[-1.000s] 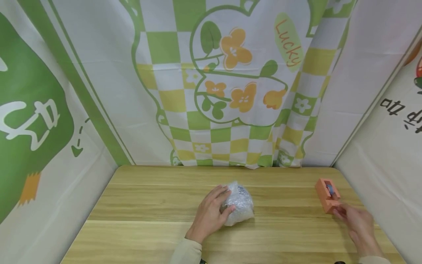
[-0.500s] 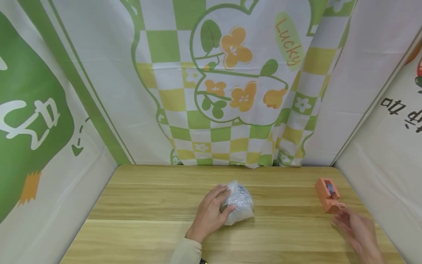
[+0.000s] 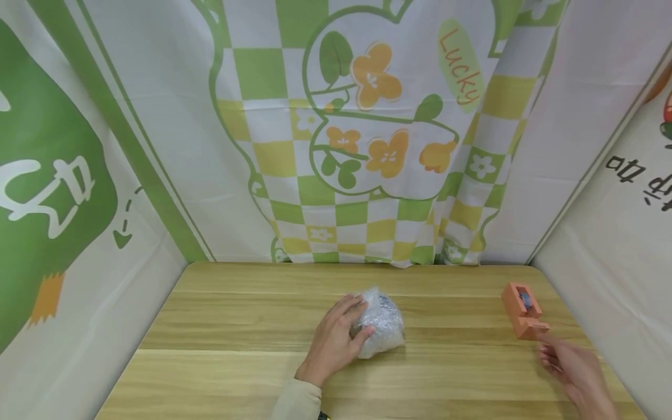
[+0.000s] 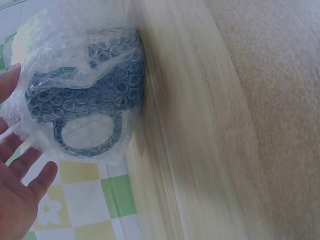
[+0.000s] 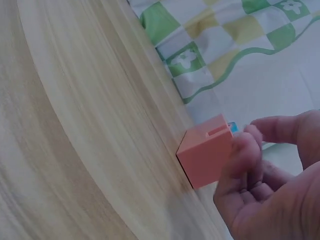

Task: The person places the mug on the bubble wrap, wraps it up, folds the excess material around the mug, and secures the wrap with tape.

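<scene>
A mug in bubble wrap (image 3: 385,329) stands on the table, its dark blue band and handle showing through the wrap in the left wrist view. My left hand (image 3: 332,339) holds it from the left, thumb in front and fingers over its far side. At the right, an orange tape dispenser (image 3: 525,321) carries a small roll with a blue core. My right hand (image 3: 574,367) is at its near end, thumb and forefinger pinched together at the tape's end. The fingertips (image 5: 245,142) largely hide the clear tape; the other fingers are curled in.
The wood-grain table (image 3: 236,326) has its back edge against a checked curtain (image 3: 367,221). Printed fabric walls rise at the left and right, the right one close beside the dispenser and my right hand.
My right hand has drawn slightly toward me and to the right from the dispenser's front, its fingers curling more. The left hand, mug and dispenser stay in place.
</scene>
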The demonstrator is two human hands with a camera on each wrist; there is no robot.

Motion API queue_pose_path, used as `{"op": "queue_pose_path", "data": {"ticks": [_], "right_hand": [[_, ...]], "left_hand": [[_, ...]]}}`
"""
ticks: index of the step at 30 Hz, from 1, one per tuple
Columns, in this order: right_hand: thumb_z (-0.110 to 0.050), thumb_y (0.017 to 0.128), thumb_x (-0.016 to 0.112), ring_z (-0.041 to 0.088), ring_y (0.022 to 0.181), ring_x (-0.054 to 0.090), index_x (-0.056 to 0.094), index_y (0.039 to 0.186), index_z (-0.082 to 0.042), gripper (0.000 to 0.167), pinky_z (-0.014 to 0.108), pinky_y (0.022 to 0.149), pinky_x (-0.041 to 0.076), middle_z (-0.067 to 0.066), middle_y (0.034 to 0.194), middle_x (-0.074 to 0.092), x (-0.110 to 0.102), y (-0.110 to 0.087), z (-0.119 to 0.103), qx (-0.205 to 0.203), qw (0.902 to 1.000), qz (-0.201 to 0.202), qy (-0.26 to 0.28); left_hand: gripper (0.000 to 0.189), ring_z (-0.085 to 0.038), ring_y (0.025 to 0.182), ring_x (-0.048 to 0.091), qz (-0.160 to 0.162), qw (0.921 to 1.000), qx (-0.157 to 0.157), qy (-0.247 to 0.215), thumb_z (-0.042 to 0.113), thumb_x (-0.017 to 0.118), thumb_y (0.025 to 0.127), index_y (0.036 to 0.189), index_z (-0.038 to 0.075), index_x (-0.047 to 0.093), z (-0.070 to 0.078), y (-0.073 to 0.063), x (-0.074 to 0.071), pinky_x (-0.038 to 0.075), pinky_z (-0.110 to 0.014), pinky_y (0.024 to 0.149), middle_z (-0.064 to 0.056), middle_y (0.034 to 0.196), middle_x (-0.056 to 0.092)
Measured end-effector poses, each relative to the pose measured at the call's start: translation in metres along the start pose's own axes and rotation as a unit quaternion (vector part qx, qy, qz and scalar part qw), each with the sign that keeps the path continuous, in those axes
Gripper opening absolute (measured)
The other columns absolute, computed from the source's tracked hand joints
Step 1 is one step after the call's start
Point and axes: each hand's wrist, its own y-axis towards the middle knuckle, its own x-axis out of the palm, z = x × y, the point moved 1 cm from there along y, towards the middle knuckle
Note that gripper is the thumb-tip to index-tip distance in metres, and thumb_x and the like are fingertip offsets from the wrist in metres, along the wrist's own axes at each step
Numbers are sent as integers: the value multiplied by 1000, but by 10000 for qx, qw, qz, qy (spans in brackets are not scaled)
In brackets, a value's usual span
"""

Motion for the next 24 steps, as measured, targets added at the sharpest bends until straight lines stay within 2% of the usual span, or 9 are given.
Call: {"op": "queue_pose_path", "data": {"ticks": [4,9,16,20,24], "right_hand": [[-41,92,74,5,60,58,68,84,-5,37,23,55,52,-5,70,64,4,6,-2,-105,9978,353,-551],[-46,89,76,5,56,53,67,73,-11,40,24,51,48,-6,65,62,7,13,-5,-193,9937,529,-965],[-34,94,72,3,52,51,66,66,-12,36,22,47,45,-6,58,60,9,17,-9,-190,9946,549,-862],[-29,96,70,3,54,51,68,68,-16,30,21,47,44,-7,61,59,4,19,-10,-215,9968,369,-678],[-25,98,66,2,54,51,71,70,-22,29,21,48,43,-8,61,57,-2,22,-10,-259,9970,60,-730]], "left_hand": [[50,-33,138,48,-12,10000,-27,-20,36,70,95,130,1,67,0,0,0,39,-48,113,-12,140,61],[50,-33,138,47,-30,10000,-67,-9,37,69,95,131,2,67,1,-1,0,39,-48,113,-11,140,60],[50,-32,138,47,-33,9999,-101,-36,38,69,95,131,2,67,0,-1,1,39,-48,113,-11,141,60],[50,-32,139,47,-41,9999,-124,-44,37,69,95,131,2,67,0,-1,1,39,-48,113,-10,141,60],[51,-32,138,47,-41,9999,-139,-75,37,69,95,131,2,67,0,-2,1,39,-49,113,-10,141,60]]}}
